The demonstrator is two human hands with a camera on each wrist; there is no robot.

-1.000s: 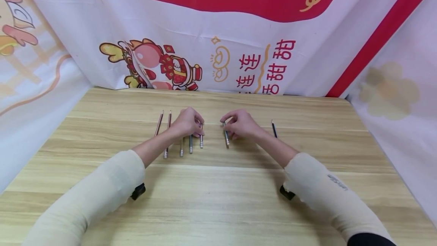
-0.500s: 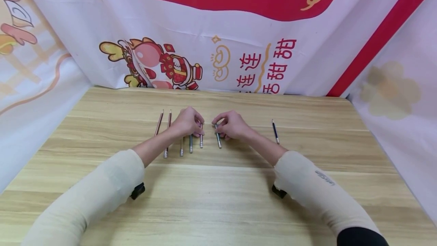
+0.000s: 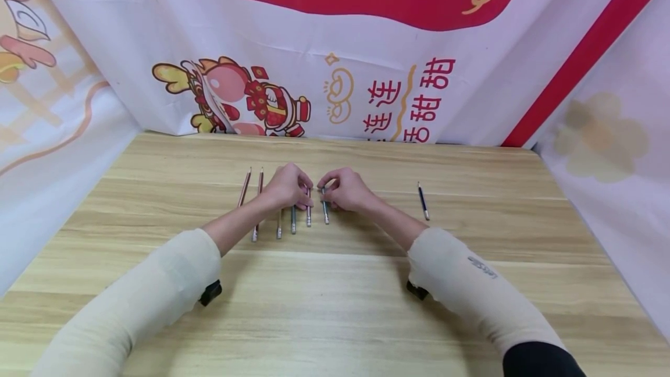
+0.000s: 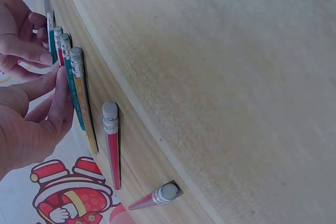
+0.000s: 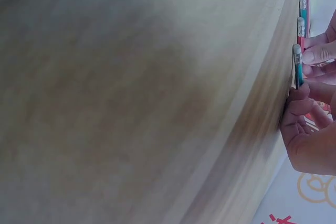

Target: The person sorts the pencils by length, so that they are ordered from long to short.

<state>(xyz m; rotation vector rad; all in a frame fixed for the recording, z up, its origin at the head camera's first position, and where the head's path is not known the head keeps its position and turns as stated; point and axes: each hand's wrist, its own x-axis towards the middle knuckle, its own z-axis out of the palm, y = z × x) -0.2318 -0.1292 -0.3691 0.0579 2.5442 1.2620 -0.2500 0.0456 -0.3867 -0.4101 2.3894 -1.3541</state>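
My left hand (image 3: 288, 188) pinches a red pencil (image 3: 309, 214), which lies eraser end toward me on the table. Just right of it, my right hand (image 3: 345, 191) pinches a teal pencil (image 3: 326, 213) between thumb and fingers, a narrow gap from the red one. The left wrist view shows both hands close together, with the red pencil (image 4: 59, 40) and the teal pencil (image 4: 51, 30) side by side. To the left of the held red pencil lie another teal pencil (image 4: 73, 90) and a yellow pencil (image 4: 84, 100). My left hand and forearm partly cover these in the head view.
Farther left on the wooden table (image 3: 335, 307) lie two more red pencils, one (image 4: 113, 153) upright in the row and an outer one (image 4: 149, 198). A dark blue pencil (image 3: 423, 199) lies apart on the right. A printed cloth (image 3: 314, 45) hangs behind the table.
My right hand has moved left with the teal pencil, bringing it close to the red pencil. The left hand has stayed in place. The dark blue pencil has come fully into view.
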